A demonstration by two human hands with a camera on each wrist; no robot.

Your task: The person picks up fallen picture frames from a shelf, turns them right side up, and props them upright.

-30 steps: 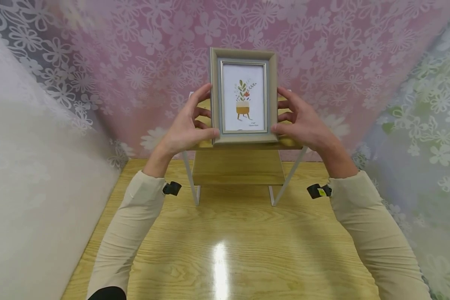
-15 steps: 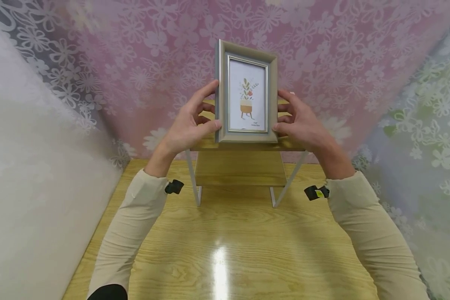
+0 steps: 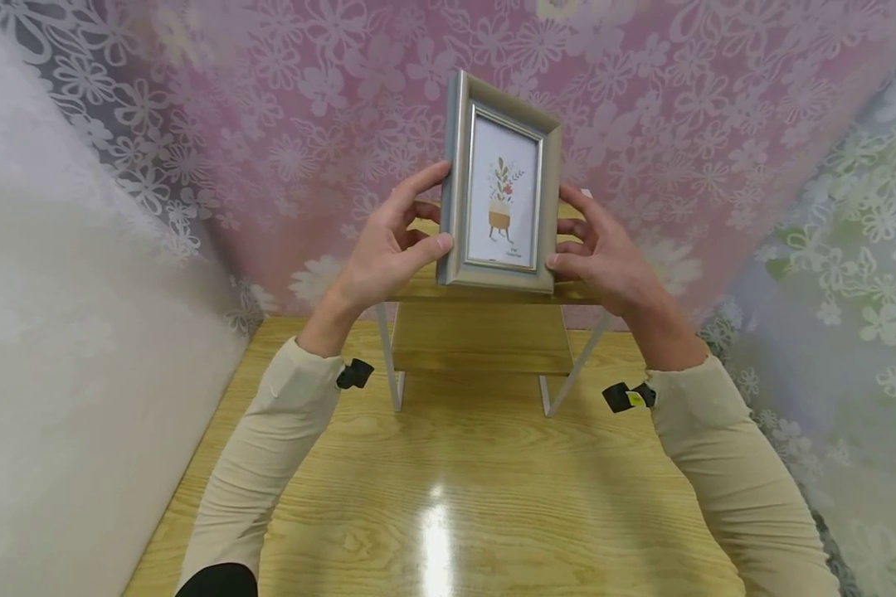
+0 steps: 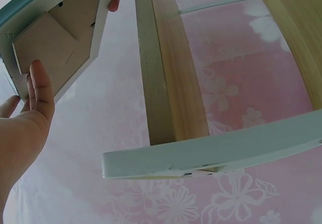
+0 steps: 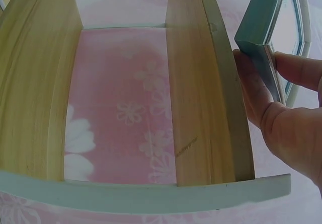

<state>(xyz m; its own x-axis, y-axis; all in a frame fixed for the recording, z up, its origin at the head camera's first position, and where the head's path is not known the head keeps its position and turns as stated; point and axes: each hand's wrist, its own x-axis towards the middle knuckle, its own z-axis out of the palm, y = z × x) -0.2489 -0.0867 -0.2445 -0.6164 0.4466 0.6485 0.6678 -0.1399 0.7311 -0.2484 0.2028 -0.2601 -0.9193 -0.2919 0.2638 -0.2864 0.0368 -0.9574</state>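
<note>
Both hands hold a picture frame (image 3: 550, 191) by its two sides, above the top of a small wooden table. The frame is grey-beige with a silvery inner edge, and a print of a potted plant shows behind its front. It is turned at an angle, so its left side face shows. The left hand (image 3: 388, 249) grips the left side, thumb near the lower corner. In the left wrist view its fingers touch the brown back board and stand flap (image 4: 43, 43). The right hand (image 3: 612, 261) pinches the right side, its thumb on the front in the right wrist view.
Below the picture frame stands the table, with a wooden lower shelf (image 3: 485, 336) and white metal legs (image 3: 388, 356). Flowered pink cloth (image 3: 306, 149) hangs behind it, with pale cloth at both sides. The floor (image 3: 433, 464) is wood-patterned and glossy.
The picture frame has turned from nearly facing the head camera to an angle, exposing its left side. It and the left hand have shifted slightly right; both hands keep their grip.
</note>
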